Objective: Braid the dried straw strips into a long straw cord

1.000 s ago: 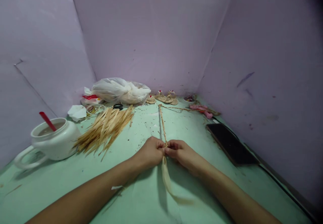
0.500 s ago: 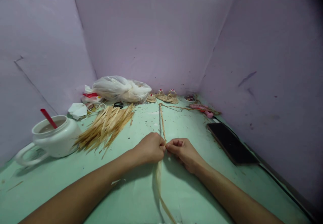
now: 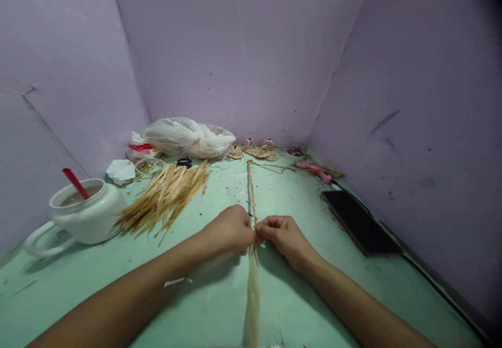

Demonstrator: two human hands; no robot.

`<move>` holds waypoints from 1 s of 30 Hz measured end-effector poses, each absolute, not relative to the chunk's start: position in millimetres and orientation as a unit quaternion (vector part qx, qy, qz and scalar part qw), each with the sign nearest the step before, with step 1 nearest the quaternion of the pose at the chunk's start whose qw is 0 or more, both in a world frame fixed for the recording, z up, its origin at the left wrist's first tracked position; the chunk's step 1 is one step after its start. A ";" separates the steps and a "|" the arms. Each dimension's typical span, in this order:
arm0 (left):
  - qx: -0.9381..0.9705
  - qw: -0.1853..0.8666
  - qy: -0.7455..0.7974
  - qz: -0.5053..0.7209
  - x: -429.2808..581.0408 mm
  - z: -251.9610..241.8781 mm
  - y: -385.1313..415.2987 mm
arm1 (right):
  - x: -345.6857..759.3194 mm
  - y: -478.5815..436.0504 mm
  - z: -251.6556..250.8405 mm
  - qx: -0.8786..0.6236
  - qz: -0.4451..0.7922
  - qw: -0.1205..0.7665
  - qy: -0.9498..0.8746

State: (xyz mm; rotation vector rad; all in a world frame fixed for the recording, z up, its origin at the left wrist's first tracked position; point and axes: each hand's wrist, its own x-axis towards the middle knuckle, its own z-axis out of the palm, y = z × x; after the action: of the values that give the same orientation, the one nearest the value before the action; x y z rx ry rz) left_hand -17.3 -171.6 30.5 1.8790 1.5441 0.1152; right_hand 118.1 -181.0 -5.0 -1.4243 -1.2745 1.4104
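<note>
Left hand (image 3: pixel 231 229) and right hand (image 3: pixel 283 233) (knuckles nearly touching) pinch cord (image 3: pixel 252 191).

Head-worn view, looking forward and down, close over left hand (image 3: pixel 231 230) and right hand (image 3: pixel 284 235), facing back wall (image 3: pixel 235 50)

Two bare hands are shown, the left hand (image 3: pixel 231 230) and the right hand (image 3: pixel 284 235). Each is followed by a slim forearm, the left forearm (image 3: pixel 129 301) and the right forearm (image 3: pixel 361 311), uncovered as far as the lower edge, where both are cut off. The nails are too small to be made out.
</note>
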 end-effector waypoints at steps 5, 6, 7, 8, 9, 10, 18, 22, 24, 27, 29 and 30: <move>0.691 0.399 0.596 0.093 -3.4 12.8 -190.2 | 117.0 -186.1 -0.7 -0.557 0.575 0.397 -0.448; 0.700 0.364 0.606 0.102 -0.6 9.2 -193.9 | 117.1 -186.5 0.0 -0.556 0.578 0.401 -0.442; 0.713 0.320 0.615 0.108 1.6 6.7 -197.4 | 117.2 -186.7 0.4 -0.553 0.583 0.403 -0.438; 0.726 0.274 0.621 0.111 3.2 5.5 -200.3 | 117.4 -186.6 0.7 -0.549 0.589 0.403 -0.434; 0.738 0.236 0.623 0.110 4.0 5.8 -202.5 | 117.7 -186.3 0.7 -0.545 0.597 0.400 -0.432; 0.749 0.210 0.620 0.105 3.7 7.6 -203.6 | 118.0 -185.8 0.5 -0.542 0.603 0.397 -0.430; 0.647 0.436 0.598 0.182 -18.9 32.2 -169.2 | 125.8 -180.4 -2.8 -0.490 0.660 0.357 -0.444; 0.530 0.638 0.523 0.197 -18.6 25.3 -162.4 | 126.6 -178.5 -1.5 -0.481 0.671 0.347 -0.444; 0.534 0.649 0.512 0.178 -16.0 21.3 -165.4 | 125.8 -176.9 -2.8 -0.477 0.659 0.349 -0.465; 0.566 0.563 0.581 0.154 -12.3 17.2 -169.6 | 125.2 -175.5 -8.2 -0.481 0.585 0.351 -0.551; 0.593 0.494 0.619 0.145 -10.6 13.8 -169.9 | 125.9 -176.7 -11.4 -0.510 0.484 0.344 -0.622; 0.610 0.461 0.626 0.150 -9.9 11.6 -169.4 | 126.4 -178.1 -12.1 -0.526 0.428 0.334 -0.655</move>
State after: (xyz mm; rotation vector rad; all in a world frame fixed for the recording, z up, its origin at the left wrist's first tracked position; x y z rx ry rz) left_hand -9.9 -169.4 11.6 1.5017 1.5414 0.3682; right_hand 126.4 -178.1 -12.1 -1.3731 -1.7084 1.1161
